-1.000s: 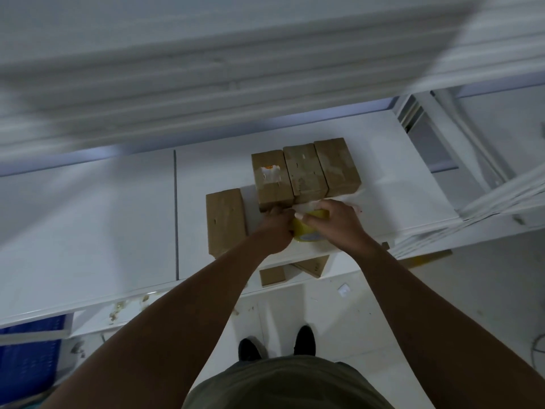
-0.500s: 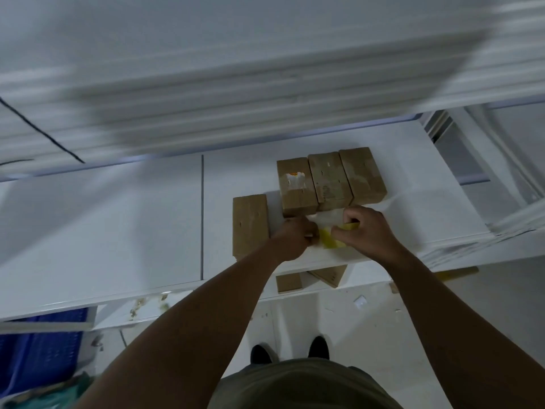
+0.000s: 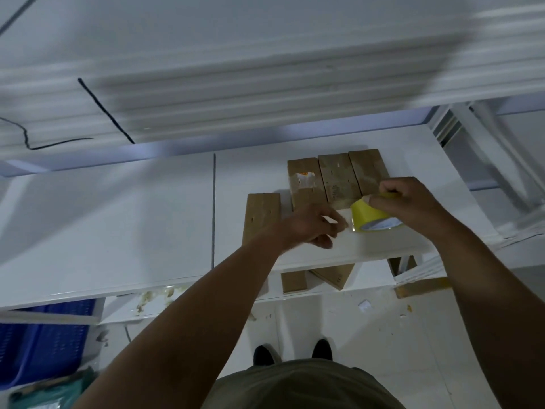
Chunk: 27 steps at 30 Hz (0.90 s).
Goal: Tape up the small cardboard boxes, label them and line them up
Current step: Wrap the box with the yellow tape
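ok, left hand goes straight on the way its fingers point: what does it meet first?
The yellow tape roll that the right hand grips, just beyond the fingertips of the left hand. Depth is unclear, but they look level.

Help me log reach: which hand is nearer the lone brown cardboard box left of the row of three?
Left. The left hand is just right of the lone brown cardboard box; the right hand is farther right, gripping the yellow tape roll.

Blurred upper shelf (image 3: pixel 265 69); half-hidden tape roll (image 3: pixel 372 215).
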Motion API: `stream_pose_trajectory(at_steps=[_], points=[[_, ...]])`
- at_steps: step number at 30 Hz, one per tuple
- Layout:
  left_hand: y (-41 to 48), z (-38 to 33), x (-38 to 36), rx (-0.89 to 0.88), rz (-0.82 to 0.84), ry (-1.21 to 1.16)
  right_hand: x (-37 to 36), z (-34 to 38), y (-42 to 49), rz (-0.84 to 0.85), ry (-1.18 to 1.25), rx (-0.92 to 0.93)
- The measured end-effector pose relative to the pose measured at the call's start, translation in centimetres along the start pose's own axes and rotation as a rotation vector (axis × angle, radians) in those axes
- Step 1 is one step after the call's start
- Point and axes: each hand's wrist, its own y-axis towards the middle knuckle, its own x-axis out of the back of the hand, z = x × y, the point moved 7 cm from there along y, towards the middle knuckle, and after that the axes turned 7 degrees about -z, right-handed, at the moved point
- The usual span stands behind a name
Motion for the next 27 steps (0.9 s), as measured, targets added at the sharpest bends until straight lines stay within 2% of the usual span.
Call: stream_pose_trajectory(at_steps=[3,6,14,18,21,27], points=[[-1.9,1.5,2.4,0.073,-0.021,-0.061,-2.4,0.1,-0.7,0.038,0.100,-0.010],[-3.9,3.0,6.1,0.111,-0.130,-0.069,-4.9,0.2,-1.1,0.051,0.187,-0.092],[-7.7,5.7,14.9,0.093,-0.627,-0.288,-11.6,2.9,-0.3,0.089,0.232,-0.037],[-8.4,6.1,18.0,0.075,-0.824,-0.177,-12.5,4.6,1.1,0.059,0.101,0.042],[-8.2,5.7,19.0,0.027,-0.834,-0.120,-12.9,3.9,2.3,0.051,-0.081,0.067],[-7.1,6.2,19.3,0.043,-0.855,0.046,-14.7,2.6,3.8,0.056,-0.241,-0.024]])
